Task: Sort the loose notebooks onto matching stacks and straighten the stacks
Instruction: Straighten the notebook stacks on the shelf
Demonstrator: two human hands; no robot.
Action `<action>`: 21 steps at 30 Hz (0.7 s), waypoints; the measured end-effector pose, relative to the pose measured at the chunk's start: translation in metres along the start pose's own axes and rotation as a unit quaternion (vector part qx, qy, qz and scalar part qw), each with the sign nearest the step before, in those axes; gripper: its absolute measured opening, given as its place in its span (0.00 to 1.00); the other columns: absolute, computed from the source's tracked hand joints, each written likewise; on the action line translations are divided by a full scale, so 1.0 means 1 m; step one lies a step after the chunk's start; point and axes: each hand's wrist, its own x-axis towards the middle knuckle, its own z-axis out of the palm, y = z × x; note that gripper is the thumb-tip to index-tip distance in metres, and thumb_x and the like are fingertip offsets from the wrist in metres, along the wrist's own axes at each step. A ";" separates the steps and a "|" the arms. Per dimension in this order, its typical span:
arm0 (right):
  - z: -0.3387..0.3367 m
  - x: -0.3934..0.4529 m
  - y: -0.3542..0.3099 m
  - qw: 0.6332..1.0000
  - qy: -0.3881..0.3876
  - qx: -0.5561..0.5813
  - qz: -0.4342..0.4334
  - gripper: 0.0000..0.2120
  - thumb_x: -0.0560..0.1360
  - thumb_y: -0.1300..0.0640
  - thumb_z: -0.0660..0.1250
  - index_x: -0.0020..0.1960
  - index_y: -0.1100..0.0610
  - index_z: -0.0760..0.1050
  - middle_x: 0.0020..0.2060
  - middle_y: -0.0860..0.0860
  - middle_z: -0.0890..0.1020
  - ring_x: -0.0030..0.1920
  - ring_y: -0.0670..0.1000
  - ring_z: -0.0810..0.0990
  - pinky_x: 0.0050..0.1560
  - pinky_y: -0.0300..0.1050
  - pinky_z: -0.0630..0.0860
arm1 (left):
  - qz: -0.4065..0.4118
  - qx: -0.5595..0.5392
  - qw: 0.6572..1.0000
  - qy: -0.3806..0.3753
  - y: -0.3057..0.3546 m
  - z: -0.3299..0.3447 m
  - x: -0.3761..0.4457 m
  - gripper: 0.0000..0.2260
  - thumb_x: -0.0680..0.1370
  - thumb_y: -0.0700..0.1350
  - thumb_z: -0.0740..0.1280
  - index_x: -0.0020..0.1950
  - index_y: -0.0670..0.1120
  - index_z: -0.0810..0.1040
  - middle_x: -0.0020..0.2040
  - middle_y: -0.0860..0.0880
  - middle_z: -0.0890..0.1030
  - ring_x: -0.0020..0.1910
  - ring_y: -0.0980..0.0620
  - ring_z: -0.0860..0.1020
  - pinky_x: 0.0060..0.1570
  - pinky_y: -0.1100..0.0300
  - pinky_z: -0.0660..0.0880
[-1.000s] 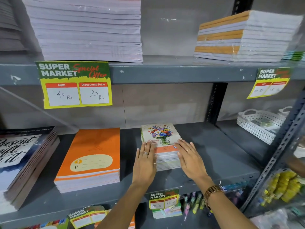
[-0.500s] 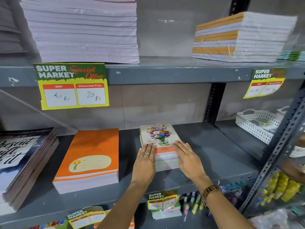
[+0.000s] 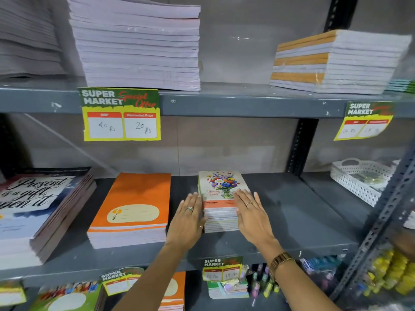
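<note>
A small stack of flower-cover notebooks (image 3: 221,187) stands on the middle grey shelf (image 3: 292,221). My left hand (image 3: 187,217) lies flat against the stack's left side, fingers straight and together. On the right side, my right hand (image 3: 252,212) presses flat, its fingertips resting over the top cover's edge. Neither hand grips anything. To the left lies a stack of orange notebooks (image 3: 132,207), and further left a stack of large notebooks with black script lettering (image 3: 38,205).
The upper shelf holds a tall pale notebook stack (image 3: 139,46) and an orange-spined wrapped stack (image 3: 336,61). A white perforated basket (image 3: 361,178) sits at right behind a slanted metal upright (image 3: 386,221). Price tags (image 3: 121,114) hang from shelf edges; pens and notebooks fill the lower shelf.
Both hands have slid a little further back along the sides of the flower-cover stack. The stack looks squarer; the view has moved closer.
</note>
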 end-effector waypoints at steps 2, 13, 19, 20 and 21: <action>-0.002 0.003 -0.013 1.000 0.003 0.022 -0.019 0.24 0.72 0.56 0.53 0.61 0.62 0.77 0.58 0.56 0.82 0.61 0.55 0.80 0.73 0.40 0.40 | -0.029 0.041 0.999 0.019 -0.016 -0.008 -0.011 0.27 0.79 0.54 0.51 0.74 0.40 0.58 0.75 0.42 0.62 0.75 0.44 0.59 0.71 0.53 0.46; 0.006 0.007 -0.108 0.983 -0.045 0.079 -0.160 0.24 0.74 0.52 0.53 0.65 0.60 0.74 0.64 0.54 0.78 0.65 0.52 0.77 0.67 0.54 0.59 | -0.105 0.102 0.989 0.033 -0.108 -0.040 -0.055 0.33 0.75 0.58 0.48 0.70 0.36 0.66 0.70 0.38 0.70 0.71 0.39 0.67 0.74 0.51 0.50; 0.007 0.013 -0.154 0.963 -0.089 0.093 -0.235 0.33 0.74 0.47 0.39 0.76 0.60 0.54 0.76 0.55 0.59 0.77 0.52 0.56 0.71 0.47 0.35 | -0.086 0.088 0.992 0.016 -0.149 -0.049 -0.065 0.45 0.73 0.67 0.32 0.70 0.36 0.65 0.71 0.39 0.69 0.72 0.40 0.65 0.71 0.53 0.46; 0.007 0.014 -0.160 0.964 -0.095 0.090 -0.232 0.30 0.77 0.48 0.42 0.76 0.60 0.53 0.76 0.55 0.57 0.77 0.52 0.54 0.71 0.45 0.34 | -0.078 0.092 0.993 0.008 -0.153 -0.051 -0.066 0.46 0.72 0.68 0.31 0.71 0.37 0.65 0.72 0.40 0.68 0.73 0.41 0.64 0.73 0.52 0.48; 0.009 0.017 -0.167 0.965 -0.105 0.090 -0.225 0.28 0.80 0.50 0.45 0.76 0.60 0.52 0.77 0.55 0.56 0.77 0.51 0.53 0.71 0.43 0.34 | -0.073 0.095 0.993 0.001 -0.159 -0.053 -0.068 0.48 0.70 0.69 0.29 0.71 0.38 0.64 0.72 0.40 0.67 0.73 0.42 0.63 0.74 0.50 0.50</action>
